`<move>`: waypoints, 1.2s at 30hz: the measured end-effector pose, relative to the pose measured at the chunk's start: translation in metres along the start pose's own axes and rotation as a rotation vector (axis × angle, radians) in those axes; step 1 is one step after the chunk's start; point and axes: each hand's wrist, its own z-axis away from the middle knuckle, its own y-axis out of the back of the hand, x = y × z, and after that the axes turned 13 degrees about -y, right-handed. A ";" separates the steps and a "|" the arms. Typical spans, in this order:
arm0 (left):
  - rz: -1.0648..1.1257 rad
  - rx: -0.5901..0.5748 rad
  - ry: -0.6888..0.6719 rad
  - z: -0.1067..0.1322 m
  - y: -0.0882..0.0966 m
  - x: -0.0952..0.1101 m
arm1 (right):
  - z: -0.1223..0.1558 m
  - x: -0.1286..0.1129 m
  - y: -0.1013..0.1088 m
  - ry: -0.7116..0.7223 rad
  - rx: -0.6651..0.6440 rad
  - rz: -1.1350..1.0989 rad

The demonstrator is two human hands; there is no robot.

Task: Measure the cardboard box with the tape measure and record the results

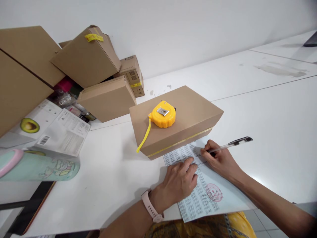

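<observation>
My right hand (219,158) grips a clear pen with a black cap (231,144), its tip on a printed sheet (210,195) bearing a red round stamp. My left hand (180,180), a pale watch on its wrist, lies on the same sheet with the fingers curled and their tips pressing the paper down. Just beyond both hands stands a flat cardboard box (193,112) with yellow tape along its seam. A yellow tape measure (162,114) rests on the box top, its yellow strap hanging over the front edge.
Several cardboard boxes (99,79) are piled at the back left against the white wall. Printed leaflets (61,130) lie beside them. A mint-green bottle with a pink cap (37,165) lies on its side at the left edge. The white table (260,99) stretches right.
</observation>
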 end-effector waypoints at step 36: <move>-0.500 0.850 0.014 -0.024 0.079 -0.001 | -0.002 0.022 0.021 0.491 0.527 0.530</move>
